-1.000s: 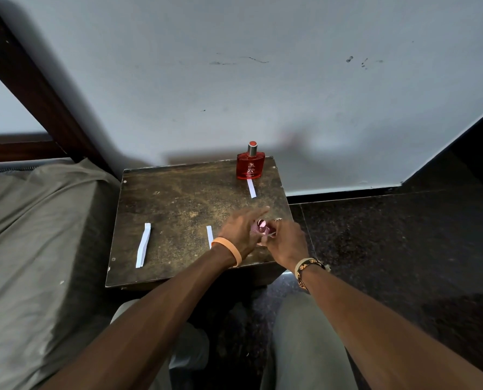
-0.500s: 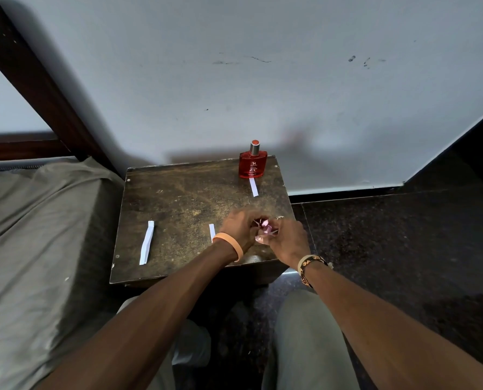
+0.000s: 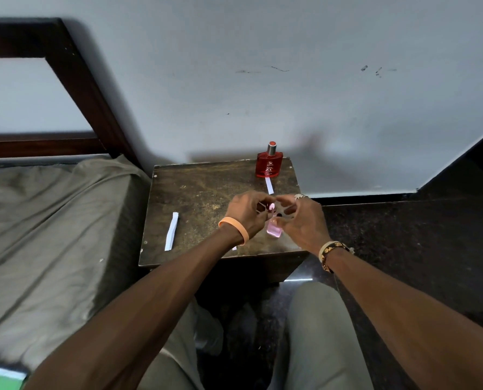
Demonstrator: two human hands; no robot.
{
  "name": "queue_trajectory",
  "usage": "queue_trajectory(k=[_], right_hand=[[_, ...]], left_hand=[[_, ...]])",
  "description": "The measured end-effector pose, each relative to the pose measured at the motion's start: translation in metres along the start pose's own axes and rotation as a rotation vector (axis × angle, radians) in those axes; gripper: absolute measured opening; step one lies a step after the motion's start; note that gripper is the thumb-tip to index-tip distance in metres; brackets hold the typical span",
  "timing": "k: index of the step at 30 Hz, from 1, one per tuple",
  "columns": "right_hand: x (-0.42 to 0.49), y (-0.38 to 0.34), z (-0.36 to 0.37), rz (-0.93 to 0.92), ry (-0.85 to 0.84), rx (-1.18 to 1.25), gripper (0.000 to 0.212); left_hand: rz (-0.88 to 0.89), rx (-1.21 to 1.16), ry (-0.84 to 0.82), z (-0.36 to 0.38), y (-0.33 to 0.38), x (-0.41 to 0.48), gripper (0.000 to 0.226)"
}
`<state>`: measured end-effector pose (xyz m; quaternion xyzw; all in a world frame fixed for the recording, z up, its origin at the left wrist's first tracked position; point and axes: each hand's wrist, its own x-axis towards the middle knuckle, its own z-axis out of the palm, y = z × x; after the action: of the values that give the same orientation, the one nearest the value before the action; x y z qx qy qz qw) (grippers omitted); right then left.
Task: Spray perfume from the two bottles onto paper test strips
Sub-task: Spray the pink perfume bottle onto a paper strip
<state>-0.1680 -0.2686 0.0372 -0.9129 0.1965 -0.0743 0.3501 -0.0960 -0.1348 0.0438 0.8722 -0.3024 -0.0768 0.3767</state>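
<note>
Pink bottle (image 3: 274,231) in left hand (image 3: 244,213) and right hand (image 3: 303,225), above wooden table (image 3: 203,190)

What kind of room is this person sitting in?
Probably a bedroom: a bed with a grey sheet and dark wooden headboard on the left, and a small worn bedside table holding a red perfume bottle.

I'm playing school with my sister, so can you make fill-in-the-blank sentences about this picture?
The perfume bottle standing at the back of the table is ____.
The small bottle between the left hand and the right hand is ____.
The wristband on the left wrist is ____.
Missing words: red; pink; orange.
</note>
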Motion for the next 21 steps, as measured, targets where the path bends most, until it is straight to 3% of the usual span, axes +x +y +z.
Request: queue_trajectory(k=[11,21], right_hand=[[0.015,-0.074,0.036,-0.104,-0.13,0.211,0.027],[0.054,-0.121,0.121,-0.132,-0.275,0.117,0.018]], left_hand=[[-0.145,-0.151,0.161,-0.064,-0.047,-0.019,0.035],[-0.313,-0.23,0.251,-0.094,-0.138,-0.02,0.026]])
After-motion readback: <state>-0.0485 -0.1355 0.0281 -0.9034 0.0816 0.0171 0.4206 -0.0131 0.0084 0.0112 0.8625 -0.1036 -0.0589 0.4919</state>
